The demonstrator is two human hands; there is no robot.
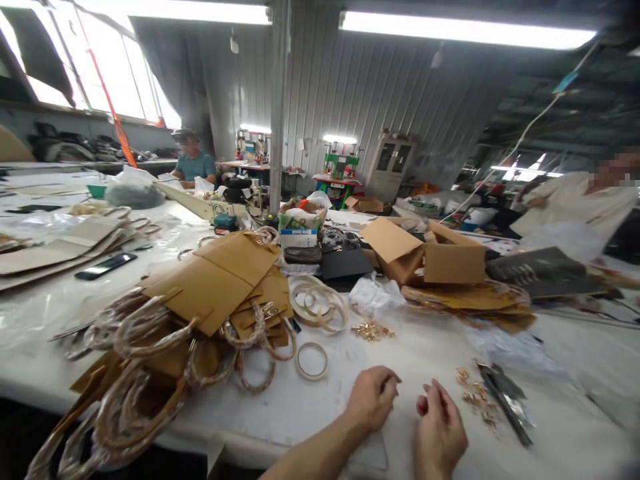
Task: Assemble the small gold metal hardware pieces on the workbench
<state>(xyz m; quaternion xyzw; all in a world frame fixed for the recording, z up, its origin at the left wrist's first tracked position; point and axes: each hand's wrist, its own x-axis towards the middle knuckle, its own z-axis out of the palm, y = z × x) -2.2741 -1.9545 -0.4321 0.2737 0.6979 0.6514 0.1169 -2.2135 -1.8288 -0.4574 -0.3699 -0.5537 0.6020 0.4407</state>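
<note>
The left hand (373,400) and the right hand (440,430) are over the front of the white bench (575,400), apart from each other but near. The fingers of the left hand (387,380) curl toward the thumb, and I cannot tell if they pinch something small. The right hand is half open, and its fingers bend upward with nothing visible in them.

At 3 o'clock from the right hand lies a scattered group of small gold metal fittings (475,397), and just beside it is a blurred dark metal tool (505,403). At 12 o'clock from the left hand is a second group of gold fittings (373,331). At 10 o'clock from the left hand lies a round handle ring (311,361), and beyond it is a heap of tan bag panels (210,283) with wrapped ring handles. At 1 o'clock stands an open cardboard box (453,257). A co-worker (193,163) sits far off at 11 o'clock, and another person (575,207) stands at 2 o'clock.
</note>
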